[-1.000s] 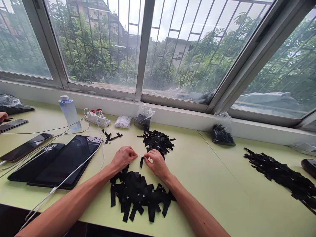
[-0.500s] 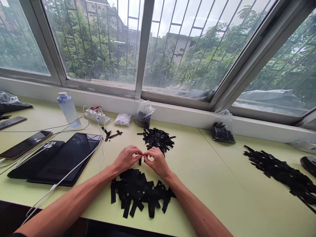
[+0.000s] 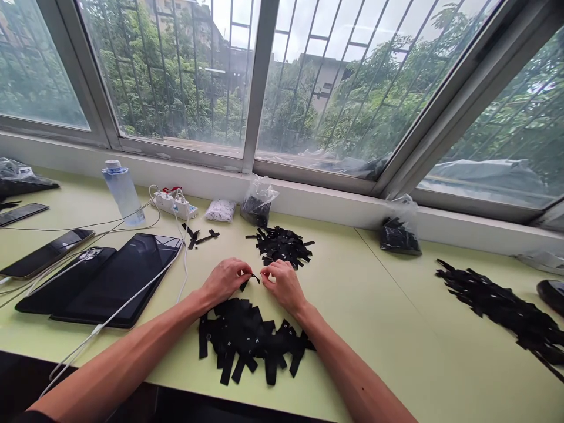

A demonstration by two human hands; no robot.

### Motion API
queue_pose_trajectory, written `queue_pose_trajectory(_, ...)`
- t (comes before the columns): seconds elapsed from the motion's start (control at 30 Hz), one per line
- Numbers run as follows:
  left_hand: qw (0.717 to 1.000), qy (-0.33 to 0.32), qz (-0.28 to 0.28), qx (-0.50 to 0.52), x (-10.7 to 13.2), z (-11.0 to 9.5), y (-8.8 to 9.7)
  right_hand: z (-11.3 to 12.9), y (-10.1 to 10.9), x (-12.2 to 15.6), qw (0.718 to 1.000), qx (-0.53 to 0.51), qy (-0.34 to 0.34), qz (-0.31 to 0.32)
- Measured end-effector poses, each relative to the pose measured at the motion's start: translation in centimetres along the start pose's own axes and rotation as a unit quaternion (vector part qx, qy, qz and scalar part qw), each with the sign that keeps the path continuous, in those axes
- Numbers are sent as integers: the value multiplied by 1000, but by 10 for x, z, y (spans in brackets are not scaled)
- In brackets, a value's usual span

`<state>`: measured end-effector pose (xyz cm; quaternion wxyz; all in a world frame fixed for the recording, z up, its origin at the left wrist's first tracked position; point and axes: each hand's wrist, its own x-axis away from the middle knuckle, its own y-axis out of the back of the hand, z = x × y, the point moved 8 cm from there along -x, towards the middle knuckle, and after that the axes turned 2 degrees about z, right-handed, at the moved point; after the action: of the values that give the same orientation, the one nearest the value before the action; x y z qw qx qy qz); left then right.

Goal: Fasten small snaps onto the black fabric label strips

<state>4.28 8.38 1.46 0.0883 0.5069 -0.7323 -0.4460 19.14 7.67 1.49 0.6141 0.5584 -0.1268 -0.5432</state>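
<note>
The pale green worktop carries a near heap of black fabric strips, a smaller heap of black pieces behind it, a long spread of black strips at right, dark flat tablets, a dark phone, a clear plastic water bottle and a white power strip.

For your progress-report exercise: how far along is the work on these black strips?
Probably done: the far heap of small black pieces. In hand: one black strip, pinched between left hand and right hand. Left: the near pile of flat strips.

Both bare forearms reach forward, left hand and right hand nearly meeting (fingers curled, pinching).
</note>
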Motion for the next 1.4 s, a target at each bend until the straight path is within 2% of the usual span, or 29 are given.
queue_pose_trajectory(0.17, 1000, 8, -4, -7, 0, 3, 1, -3, -7, 0, 1000, 2, 1, 31)
queue_pose_trajectory(0.4, 999, 17, -44, -13, -1, 8, 9, -6, -3, 1, 999, -22, -22, 3)
queue_pose_trajectory(0.6, 1000, 11, -29, -2, -1, 4, 6, 12, 3, 0, 998, -54, -2, 9)
queue_pose_trajectory(0.73, 1000, -2, -23, 12, -1, -1, 6, 20, 2, 1, 999, -36, 20, 10)
queue_pose_trajectory(1.1, 1000, -9, -24, 1, -1, -3, 4, 15, 4, 0, 999, -49, 8, -2)
queue_pose_trajectory(1.27, 998, -5, -64, -23, -1, -6, 16, 1, 8, 0, 993, -103, -45, -44)
queue_pose_trajectory(1.4, 988, 14, -151, -28, 3, -8, 36, -10, 14, 2, 980, -161, -87, -82)
